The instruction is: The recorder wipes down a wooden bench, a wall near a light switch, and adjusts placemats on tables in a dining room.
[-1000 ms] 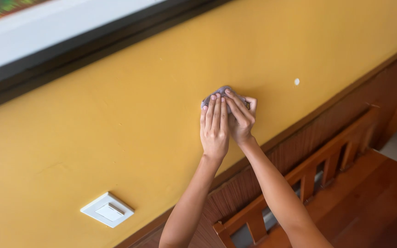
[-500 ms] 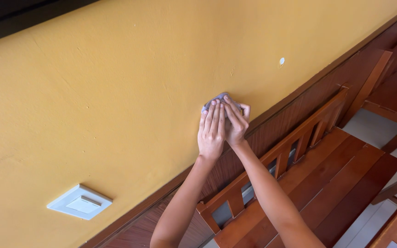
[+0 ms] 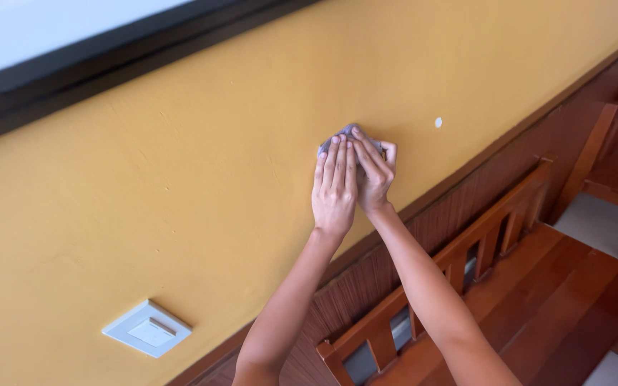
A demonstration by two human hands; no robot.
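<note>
Both hands (image 3: 352, 179) flat on probably cloth (image 3: 347, 131).

— Scanning my feed now: any packages, labels, signs or screens?

— None from where I'm sitting. No box, no wrapper, no sticker, no display anywhere in view.

— That white square low on the left?

— I checked it: a plain wall switch plate (image 3: 146, 329), white, blank, set flat in the yellow wall (image 3: 180, 179). Not a label, not a screen.
</note>
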